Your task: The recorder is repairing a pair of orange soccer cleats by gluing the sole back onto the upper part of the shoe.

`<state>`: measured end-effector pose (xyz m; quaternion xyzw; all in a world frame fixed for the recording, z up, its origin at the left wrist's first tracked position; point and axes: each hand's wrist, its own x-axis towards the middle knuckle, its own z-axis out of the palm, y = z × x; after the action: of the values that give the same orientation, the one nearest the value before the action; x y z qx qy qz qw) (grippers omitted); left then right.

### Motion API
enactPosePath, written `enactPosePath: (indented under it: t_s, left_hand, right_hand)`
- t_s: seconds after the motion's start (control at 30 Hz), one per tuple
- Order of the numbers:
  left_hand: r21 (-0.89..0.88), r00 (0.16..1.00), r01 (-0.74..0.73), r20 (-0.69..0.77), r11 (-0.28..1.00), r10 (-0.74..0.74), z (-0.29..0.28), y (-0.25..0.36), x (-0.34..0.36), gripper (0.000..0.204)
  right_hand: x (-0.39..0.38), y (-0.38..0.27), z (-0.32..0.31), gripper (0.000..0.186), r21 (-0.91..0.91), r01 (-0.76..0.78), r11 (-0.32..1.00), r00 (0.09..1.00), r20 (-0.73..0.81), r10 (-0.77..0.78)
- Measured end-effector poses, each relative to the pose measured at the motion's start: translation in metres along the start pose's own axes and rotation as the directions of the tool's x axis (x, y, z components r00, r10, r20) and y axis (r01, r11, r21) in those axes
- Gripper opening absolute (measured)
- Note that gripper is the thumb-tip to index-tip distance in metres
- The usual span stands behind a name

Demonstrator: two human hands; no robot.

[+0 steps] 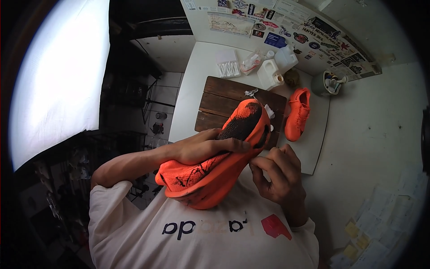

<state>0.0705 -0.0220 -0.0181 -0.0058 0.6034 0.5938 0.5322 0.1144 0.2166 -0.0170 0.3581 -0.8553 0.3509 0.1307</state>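
Observation:
My left hand (210, 148) grips a bright orange shoe (201, 184) across its middle, with the dark-soled end raised over the wooden board (214, 104). The sole has a dark textured patch. My right hand (280, 177) is closed in a pinch beside the shoe's right side; what is between its fingertips, if anything, is hidden. A second orange shoe (295, 119) lies on the white table to the right of the board, and small white scraps (251, 93) lie on the board.
The white table (183, 112) bears a pack of white sticks (228, 67), several plastic bottles (268, 71) and a bag at the back. A greenish container of brushes (327, 84) stands at the right rear. A stickered board stands behind; dark shelving is at the left.

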Motion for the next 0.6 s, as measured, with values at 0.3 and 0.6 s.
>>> enactPosePath:
  t_s: [0.3, 0.6]
  left_hand:
    - [0.000, 0.999, 0.032, -0.035, 0.999, -0.032, -0.001, -0.002, 0.002, 0.069]
    - [0.010, 0.999, 0.033, -0.041, 0.999, -0.033, 0.000, -0.001, 0.002, 0.071]
  right_hand:
    - [-0.001, 0.009, 0.001, 0.020, -0.026, -0.027, 0.999, 0.998, -0.048, 0.026]
    - [0.000, 0.004, 0.002, 0.021, -0.038, 0.000, 0.999, 0.999, -0.034, -0.002]
